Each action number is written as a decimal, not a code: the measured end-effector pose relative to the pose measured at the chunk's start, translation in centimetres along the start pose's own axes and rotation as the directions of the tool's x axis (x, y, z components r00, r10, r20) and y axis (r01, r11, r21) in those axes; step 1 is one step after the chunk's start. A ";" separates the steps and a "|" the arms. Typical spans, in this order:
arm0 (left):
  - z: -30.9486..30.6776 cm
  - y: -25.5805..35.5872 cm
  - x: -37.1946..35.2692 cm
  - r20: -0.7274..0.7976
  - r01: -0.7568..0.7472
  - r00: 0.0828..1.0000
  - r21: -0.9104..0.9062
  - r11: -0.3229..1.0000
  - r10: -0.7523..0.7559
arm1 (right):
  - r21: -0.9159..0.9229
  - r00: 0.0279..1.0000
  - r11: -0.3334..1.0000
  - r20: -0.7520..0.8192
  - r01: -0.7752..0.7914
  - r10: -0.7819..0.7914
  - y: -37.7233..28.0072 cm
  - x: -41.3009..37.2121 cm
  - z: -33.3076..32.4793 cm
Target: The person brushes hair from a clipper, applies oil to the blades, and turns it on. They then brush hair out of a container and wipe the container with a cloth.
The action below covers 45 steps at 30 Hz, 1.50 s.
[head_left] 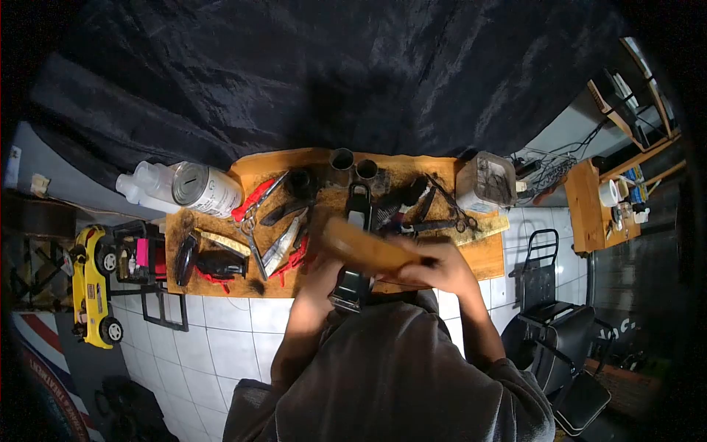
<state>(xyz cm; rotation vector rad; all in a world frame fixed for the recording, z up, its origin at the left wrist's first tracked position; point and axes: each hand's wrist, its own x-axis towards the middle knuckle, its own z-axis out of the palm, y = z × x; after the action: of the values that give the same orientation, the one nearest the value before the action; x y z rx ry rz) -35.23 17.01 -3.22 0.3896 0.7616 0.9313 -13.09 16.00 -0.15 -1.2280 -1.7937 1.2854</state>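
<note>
My left hand (318, 283) is closed around a black hair clipper (350, 289), whose metal blade end points down toward my body and whose hook end points away. In my right hand (436, 269) is a brush (368, 247) with a light wooden back, smeared by motion. It crosses over the clipper and hides its middle; whether its bristles touch the clipper cannot be seen. Both hands are above the near edge of the wooden table (482, 259). Left of them lie scissors (251, 227) and another black clipper (221, 263). Thinning scissors (460, 214) rest to the right.
Loose dark hair covers much of the table. A large can (210, 190) stands at the back left, a clear plastic tub (486, 183) at the back right. Two dark cups (342, 160) are at the rear. A black folding chair (552, 324) stands right; a yellow toy car (94, 286) hangs left.
</note>
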 end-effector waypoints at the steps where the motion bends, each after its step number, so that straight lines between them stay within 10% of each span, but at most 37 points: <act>1: 0.2 0.2 -0.2 0.004 0.038 0.999 -0.013 0.999 -0.037 | -0.027 0.988 0.995 -0.116 0.101 -0.103 0.2 0.3 0.0; 7: -0.5 0.0 1.1 0.311 0.133 0.950 -0.339 0.931 -0.022 | -0.169 0.797 0.977 -0.568 0.129 -0.204 -1.5 1.5 0.4; 11: 0.3 0.0 1.8 -0.231 -0.199 0.963 -0.250 0.948 0.141 | -0.165 0.977 0.978 -0.149 0.126 -0.151 -2.7 -1.7 0.8; 13: -4.0 -0.3 3.0 0.067 -0.124 0.987 -0.253 0.959 0.146 | -0.178 0.984 0.971 0.099 0.161 -0.145 -3.9 -2.3 0.8; 16: -3.6 -0.5 2.9 0.117 -0.132 0.976 -0.349 0.928 0.183 | -0.232 0.995 0.973 0.098 0.024 -0.002 -5.4 -2.0 2.1; 21: -0.2 -1.5 0.2 -0.145 -0.332 0.922 0.183 0.926 0.359 | -0.302 0.952 0.947 -0.239 0.114 -0.190 -3.4 -0.5 3.8; 26: 1.6 -0.5 -0.6 -0.015 -0.160 0.987 -0.081 0.984 0.159 | -0.162 0.898 0.986 -0.438 -0.026 -0.048 -3.4 1.4 1.5; 33: -1.0 0.0 1.1 0.023 -0.253 0.967 -0.012 0.967 0.253 | -0.213 0.984 0.977 0.177 0.028 0.010 -4.8 -1.5 1.4; 35: -0.9 -0.3 0.8 0.154 -0.277 0.949 -0.005 0.961 0.274 | -0.210 0.997 0.976 0.046 0.064 -0.055 -4.1 -1.4 1.9; 37: -1.9 -2.0 1.0 -0.026 -0.193 0.980 0.152 0.969 0.199 | -0.241 0.994 0.971 -0.107 0.005 -0.032 -3.7 -0.8 1.9; 41: 1.1 -0.4 -0.8 0.323 -0.108 0.946 0.268 0.957 0.016 | -0.349 0.858 0.936 -0.466 0.046 -0.216 -2.7 1.8 0.3; 45: 1.1 -0.1 -0.1 0.285 -0.022 0.958 -0.061 0.998 0.039 | -0.283 0.826 0.959 -0.535 0.020 -0.175 -1.4 2.0 -1.0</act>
<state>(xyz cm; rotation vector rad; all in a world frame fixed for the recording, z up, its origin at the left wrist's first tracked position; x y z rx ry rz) -34.37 16.88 -2.49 0.4752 0.4636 0.8996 -13.47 18.08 1.40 -1.4481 -1.5884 0.5406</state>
